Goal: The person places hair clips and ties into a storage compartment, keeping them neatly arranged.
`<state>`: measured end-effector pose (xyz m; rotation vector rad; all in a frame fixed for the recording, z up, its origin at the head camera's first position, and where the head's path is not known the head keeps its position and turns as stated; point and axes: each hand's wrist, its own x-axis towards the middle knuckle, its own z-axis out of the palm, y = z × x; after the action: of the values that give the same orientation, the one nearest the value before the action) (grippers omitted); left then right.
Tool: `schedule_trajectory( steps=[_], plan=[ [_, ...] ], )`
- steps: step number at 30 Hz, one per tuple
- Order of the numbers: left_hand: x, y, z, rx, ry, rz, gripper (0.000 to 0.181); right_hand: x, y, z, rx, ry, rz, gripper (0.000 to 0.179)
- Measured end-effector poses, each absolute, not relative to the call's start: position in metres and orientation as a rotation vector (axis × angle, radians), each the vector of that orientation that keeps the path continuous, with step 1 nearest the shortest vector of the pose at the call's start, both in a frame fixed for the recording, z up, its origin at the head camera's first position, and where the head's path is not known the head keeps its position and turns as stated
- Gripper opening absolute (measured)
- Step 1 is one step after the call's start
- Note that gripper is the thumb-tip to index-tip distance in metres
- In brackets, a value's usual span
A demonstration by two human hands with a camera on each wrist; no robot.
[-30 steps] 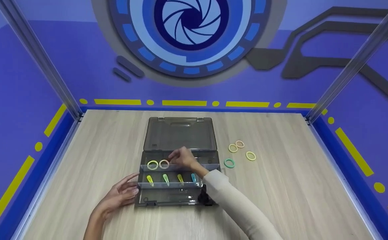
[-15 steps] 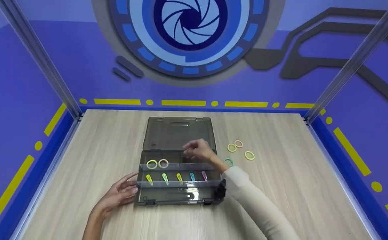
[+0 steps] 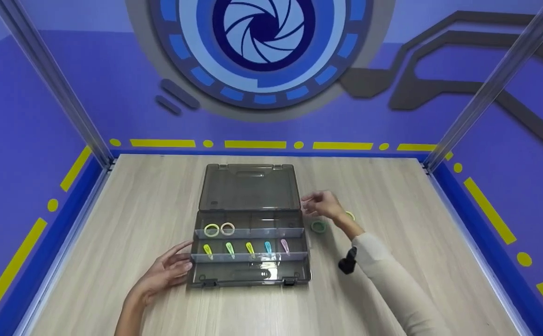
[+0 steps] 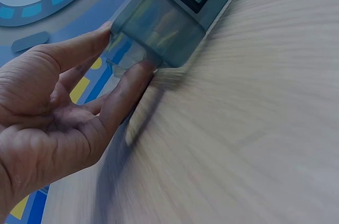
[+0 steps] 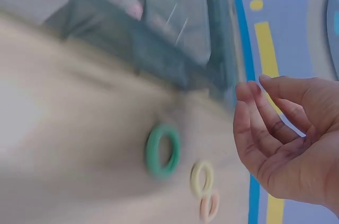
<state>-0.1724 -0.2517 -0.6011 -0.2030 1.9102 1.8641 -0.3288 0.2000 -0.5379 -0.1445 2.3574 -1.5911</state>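
A smoky translucent organizer box [image 3: 225, 275] lies with its lid [image 3: 250, 193] folded back. In its far compartment a yellow hair tie [image 3: 205, 229] and a pink hair tie [image 3: 221, 229] lean side by side. Several snap hair clips [image 3: 230, 250] line the middle compartment, and the near one holds nothing. My left hand [image 3: 162, 275] touches the box's left side with thumb and fingertips. Just right of the box, my right hand [image 3: 325, 205] hovers with loosely bent, empty fingers. Near it lies a green hair tie [image 5: 151, 152], with a yellow tie [image 5: 195, 181] and a pink tie [image 5: 213, 208] beyond.
Another yellow hair tie [image 3: 351, 215] shows partly behind my right wrist. A black wrist camera [image 3: 347, 262] hangs by the right sleeve. Blue printed walls [image 3: 393, 126] and metal posts [image 3: 481, 93] bound the wooden table [image 3: 150, 186].
My right hand has moved right, from over the far compartment to beyond the box's right edge, uncovering the purple clip. The left hand stays against the box.
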Motion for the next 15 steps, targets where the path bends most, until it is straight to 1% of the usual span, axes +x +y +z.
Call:
schedule_trajectory(
  steps=[5, 9, 12, 15],
  plan=[
    [-0.174, -0.251, -0.601, -0.219, 1.914, 1.852, 0.076, -0.321, 0.232, -0.548, -0.126, 2.431, -1.535, 0.025],
    [-0.174, -0.251, -0.601, -0.241, 1.910, 1.849, 0.076, -0.314, 0.253, -0.558, -0.198, 2.483, -1.524, 0.022],
    [-0.174, -0.252, -0.600, -0.228, 1.901, 1.858, 0.076, -0.311, 0.263, -0.564, -0.207, 2.473, -1.549, 0.023],
    [-0.173, -0.252, -0.600, -0.215, 1.897, 1.861, 0.076, -0.307, 0.268, -0.569, -0.156, 2.474, -1.520, 0.023]
  ],
)
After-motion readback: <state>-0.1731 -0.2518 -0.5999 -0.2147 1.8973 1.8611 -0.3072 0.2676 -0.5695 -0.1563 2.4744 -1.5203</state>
